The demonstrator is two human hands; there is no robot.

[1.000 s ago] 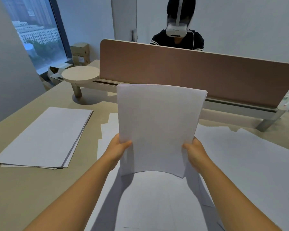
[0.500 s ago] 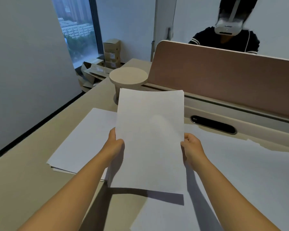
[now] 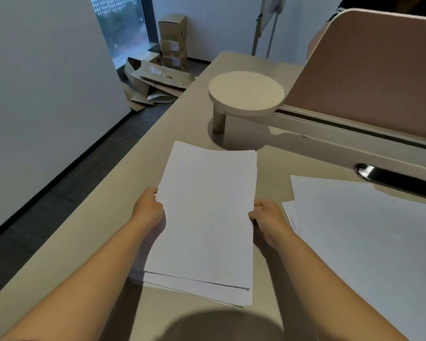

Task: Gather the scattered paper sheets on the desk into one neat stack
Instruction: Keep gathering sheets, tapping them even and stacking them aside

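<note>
A stack of paper (image 3: 204, 217) lies on the beige desk (image 3: 59, 254), just in front of the person. The sheets are plain white and blank on top. The upper sheets line up well, but along the near edge lower sheets stick out a little, so the layers show as thin offset lines. The far corners sit close to square.

The left hand (image 3: 148, 207) holds the stack's left edge, fingers curled against the side of the sheets; its grip is closed on the paper. The right hand (image 3: 266, 215) holds the right edge the same way, thumb side against the sheets, grip closed on the paper too.

To the right, more loose sheets (image 3: 367, 242) lie spread over the desk, overlapping one another, apart from the stack.

Beyond the stack stands a round shelf (image 3: 246, 93) on a short post, joined to a long rail under a pinkish-brown divider panel (image 3: 369, 77). A dark oval cable slot (image 3: 396, 179) is set into the desk near the rail.

Past the desk's left edge the floor is dark. Cardboard boxes (image 3: 172, 38) are stacked by a window (image 3: 118, 23), with flattened cardboard (image 3: 155, 82) lying in front of them, and a pale wall (image 3: 42, 77) runs along the left.
</note>
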